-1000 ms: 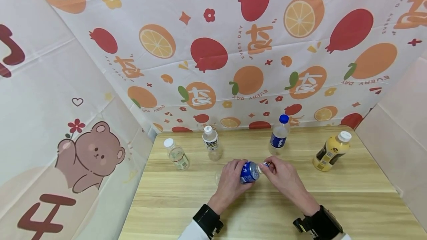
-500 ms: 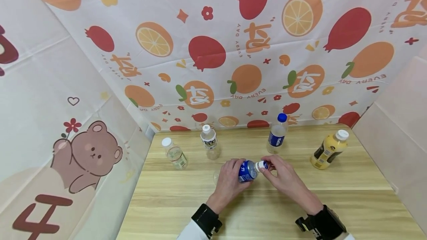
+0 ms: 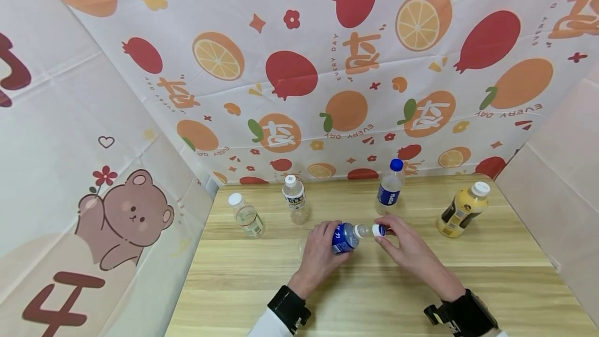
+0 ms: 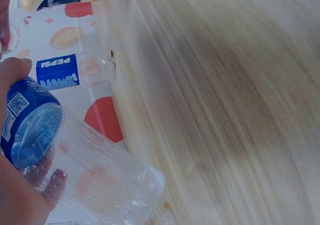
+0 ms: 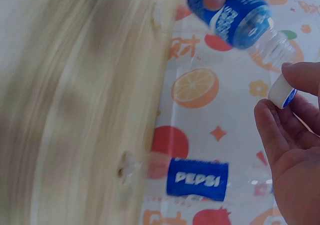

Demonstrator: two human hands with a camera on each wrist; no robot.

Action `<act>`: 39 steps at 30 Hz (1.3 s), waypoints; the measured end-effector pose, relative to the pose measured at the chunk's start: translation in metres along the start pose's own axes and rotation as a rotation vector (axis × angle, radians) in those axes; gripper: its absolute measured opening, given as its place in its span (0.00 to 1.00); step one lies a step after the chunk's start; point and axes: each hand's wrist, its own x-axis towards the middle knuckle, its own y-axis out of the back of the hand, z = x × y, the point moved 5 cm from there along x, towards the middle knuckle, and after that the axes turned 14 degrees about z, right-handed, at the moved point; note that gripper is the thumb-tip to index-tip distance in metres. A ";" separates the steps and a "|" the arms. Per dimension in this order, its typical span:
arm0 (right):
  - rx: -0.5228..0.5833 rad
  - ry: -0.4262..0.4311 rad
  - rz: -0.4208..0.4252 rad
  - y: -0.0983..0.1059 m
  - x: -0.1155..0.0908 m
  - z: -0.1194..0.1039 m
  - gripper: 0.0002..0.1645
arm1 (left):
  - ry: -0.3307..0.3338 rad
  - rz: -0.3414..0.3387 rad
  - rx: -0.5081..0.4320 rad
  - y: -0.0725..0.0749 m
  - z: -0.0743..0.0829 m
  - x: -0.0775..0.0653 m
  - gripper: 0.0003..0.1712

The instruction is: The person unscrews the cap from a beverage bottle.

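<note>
My left hand [image 3: 323, 248] grips a clear plastic bottle [image 3: 344, 239] around its blue label and holds it tilted, its neck pointing right. Water droplets cling inside the bottle's clear lower part in the left wrist view. At the mouth end, my right hand [image 3: 412, 248] pinches a white bottle cap [image 5: 281, 92] with a blue top between thumb and fingers. The cap is off the bottle, a short gap from the bare threaded neck [image 5: 275, 47]. Behind the hands a Pepsi bottle [image 3: 390, 191] with a blue cap stands upright.
A small clear bottle [image 3: 248, 217] with a white cap stands at the left of the wooden table [image 3: 374, 300]. Beside it is another clear bottle [image 3: 296, 203] with a black-and-white label. A yellow bottle [image 3: 462, 211] stands at right. Fruit-print cloth [image 3: 318, 25] hangs behind.
The cap has come off the bottle neck. My right hand has drawn it to the right, opening a gap, while my left hand keeps its grip on the bottle.
</note>
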 end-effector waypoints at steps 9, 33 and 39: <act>-0.129 -0.067 0.008 0.009 -0.014 0.035 0.20 | 0.031 0.019 -0.043 0.007 -0.004 -0.002 0.46; -0.334 -0.068 -0.135 -0.032 -0.040 0.093 0.18 | 0.147 0.040 -0.178 0.011 -0.005 0.000 0.47; -0.369 -0.056 -0.149 -0.036 -0.043 0.096 0.17 | 0.148 0.029 -0.189 0.012 -0.005 0.000 0.47</act>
